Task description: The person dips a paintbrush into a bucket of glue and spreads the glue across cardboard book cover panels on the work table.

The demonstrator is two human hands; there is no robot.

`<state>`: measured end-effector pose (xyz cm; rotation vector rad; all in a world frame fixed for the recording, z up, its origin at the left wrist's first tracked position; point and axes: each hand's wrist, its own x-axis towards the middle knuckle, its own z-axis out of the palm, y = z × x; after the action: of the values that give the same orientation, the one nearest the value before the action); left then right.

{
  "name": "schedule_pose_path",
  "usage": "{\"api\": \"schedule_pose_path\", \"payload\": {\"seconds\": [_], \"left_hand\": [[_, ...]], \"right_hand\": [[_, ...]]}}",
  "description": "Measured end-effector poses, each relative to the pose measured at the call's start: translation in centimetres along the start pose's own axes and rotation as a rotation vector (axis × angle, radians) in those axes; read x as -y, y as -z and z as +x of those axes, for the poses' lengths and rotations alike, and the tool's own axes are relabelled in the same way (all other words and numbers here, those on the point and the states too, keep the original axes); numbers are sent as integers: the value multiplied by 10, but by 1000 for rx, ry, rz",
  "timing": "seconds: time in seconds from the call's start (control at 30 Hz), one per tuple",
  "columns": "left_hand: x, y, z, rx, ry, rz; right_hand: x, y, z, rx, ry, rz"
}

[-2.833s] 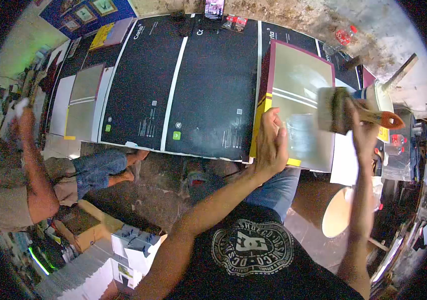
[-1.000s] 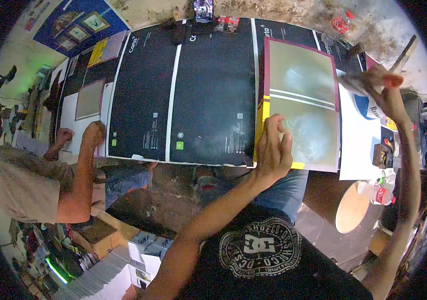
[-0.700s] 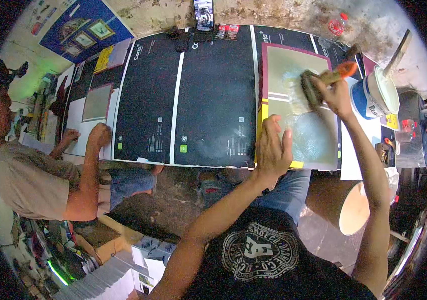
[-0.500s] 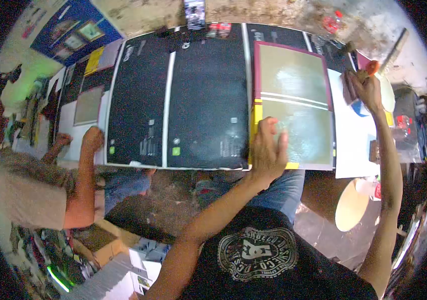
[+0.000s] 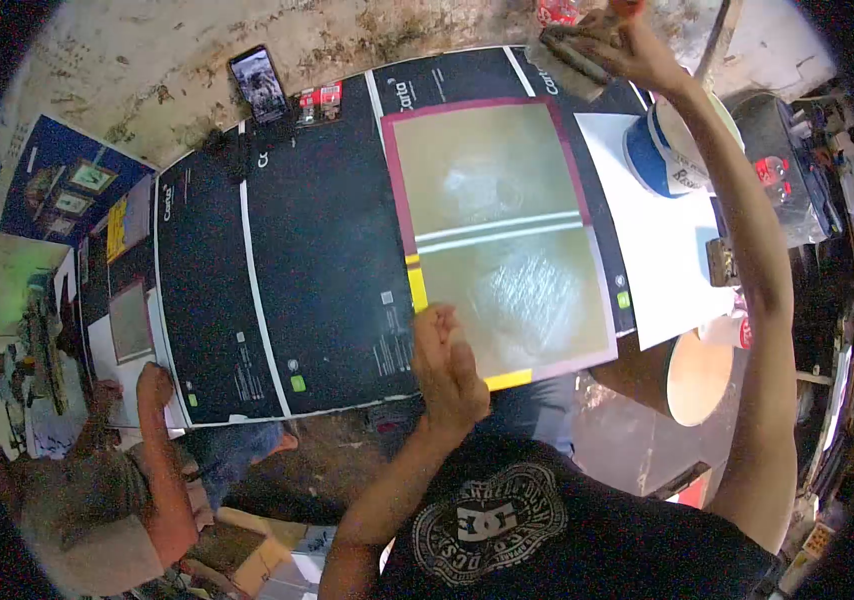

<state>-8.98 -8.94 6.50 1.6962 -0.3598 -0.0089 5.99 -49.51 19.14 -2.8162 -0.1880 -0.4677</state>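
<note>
- Your work surface is a long table laid with black sheets (image 5: 322, 240), divided by white strips, against a blotched, stained wall (image 5: 367, 40).
- The coated panel (image 5: 495, 205) lies flat on the table's right half, reaching its near edge.
- Your left hand (image 5: 452, 372) is at the panel's lower left corner, fingers loosely bent; you can't be seen clearly enough there to tell whether it grips the edge.
- Your right hand (image 5: 637, 55) is closed round a wide brush (image 5: 575, 62), raised clear of the panel near the table's far edge.
- To your right, a white sheet (image 5: 652, 270) lies beside the panel, with a bucket (image 5: 651, 160) at its far part and a stick (image 5: 722, 40) rising from the bucket.
- Below that is a round, tan stool top (image 5: 700, 378).
- At your far left, a co-worker's hands (image 5: 155, 386) rest by a smaller panel (image 5: 131, 320).
- A phone (image 5: 260, 84) with a lit screen leans at the wall, a red pack (image 5: 322, 102) just beside it.
- "Carta" reads on the black sheets; the bucket's blue-and-white label is only partly legible; your dark shirt's round emblem (image 5: 487, 522) shows "DC".
- Your panel is rectangular and greenish-beige, with maroon borders, yellow at the lower left and two pale stripes across; whitish, streaky gloss catches light on both halves.
- The brush end looks flat and thick, its handle tip orange-red.
</note>
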Motion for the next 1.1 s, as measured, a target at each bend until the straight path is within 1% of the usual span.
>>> {"api": "schedule_pose_path", "payload": {"seconds": [0.03,0.1,0.13,0.17,0.2,0.23,0.33,0.37,0.47,0.5,0.57,0.6,0.67,0.7,0.77,0.8,0.83,0.93,0.97,1.03,1.07,1.1], "left_hand": [[2,2,-1,14,14,11],[3,3,0,25,23,36],[1,3,0,24,15,51],[-2,3,1,27,8,67],[-4,3,2,25,4,64],[-8,2,4,24,6,62],[-1,1,-2,5,35,3],[2,0,-2,-12,43,-29],[2,2,0,21,26,-9],[1,3,2,17,10,-10],[-3,2,3,12,-18,-17],[0,2,2,7,-69,-4],[9,2,2,-5,-174,22],[7,5,1,3,-135,10],[2,4,2,2,-61,-27],[2,4,2,-3,-63,-31],[2,3,3,-9,-65,-34],[0,3,3,-8,-42,-37],[-1,3,2,-4,-28,-35],[2,0,-2,-24,-16,-49],[3,2,-2,-31,-16,-55],[2,5,1,-16,-7,-54]], "right_hand": [[25,3,-3,37,1,111],[65,-8,-18,200,87,341],[73,-16,-23,277,127,461],[54,-30,-15,384,282,307],[36,-43,0,337,329,281],[32,-48,8,258,303,234],[46,-18,56,3,243,67],[68,-8,57,72,166,136],[91,-39,46,538,282,371],[108,-47,38,464,338,254],[105,-68,58,573,280,291],[73,-82,81,400,421,87],[52,-91,108,164,192,-25],[92,-62,106,343,32,32],[111,-56,89,392,278,116],[120,-54,82,424,401,158],[140,-49,76,650,445,322],[128,-92,84,445,498,263],[123,-88,103,504,332,71],[120,-80,124,306,285,70],[123,-67,124,182,316,213],[130,-64,116,250,286,199]]}}
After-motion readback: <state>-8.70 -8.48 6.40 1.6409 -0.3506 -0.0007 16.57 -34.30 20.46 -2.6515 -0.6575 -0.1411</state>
